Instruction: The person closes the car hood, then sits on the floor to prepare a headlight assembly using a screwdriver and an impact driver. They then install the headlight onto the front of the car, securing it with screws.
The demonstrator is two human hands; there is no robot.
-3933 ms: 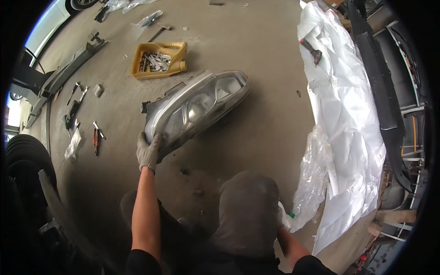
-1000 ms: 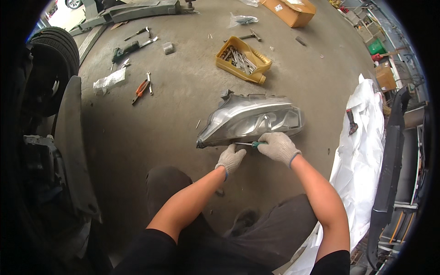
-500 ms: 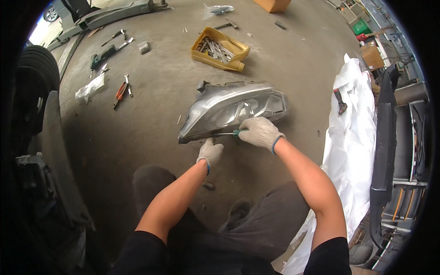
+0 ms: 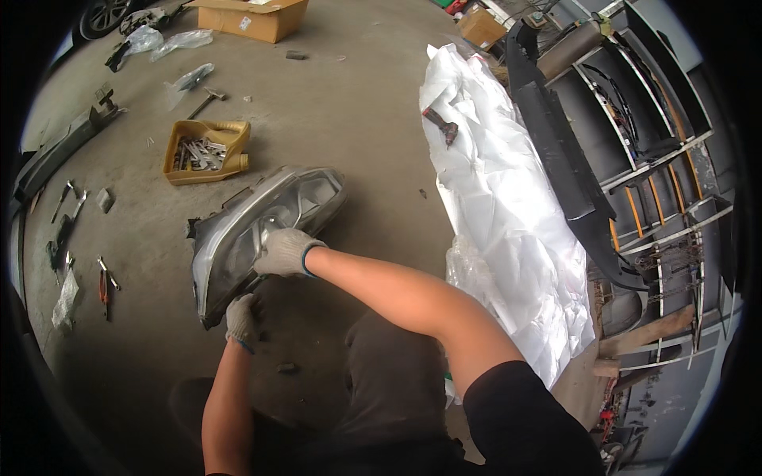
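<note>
The headlight (image 4: 258, 213) is lying lens-up on the floor (image 4: 381, 198), just beyond your hands and near the gold container (image 4: 202, 175). You are probably handling a stiff, bulky, fairly light shell with a slippery, scratch-prone lens, so its 2 housing ends are looking safest to hold. Your right hand (image 4: 286, 252) is curling partway at the lower lens edge, your left hand (image 4: 241, 319) hovering near that edge; palms are facing away, so I'm not able to tell what either is gripping.

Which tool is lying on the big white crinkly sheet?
The black-and-red pistol-shaped tool, near the far end of the crumpled silvery-white sheet. The orange-handled metal pliers and silver wrench lie on the grey concrete floor.
</note>
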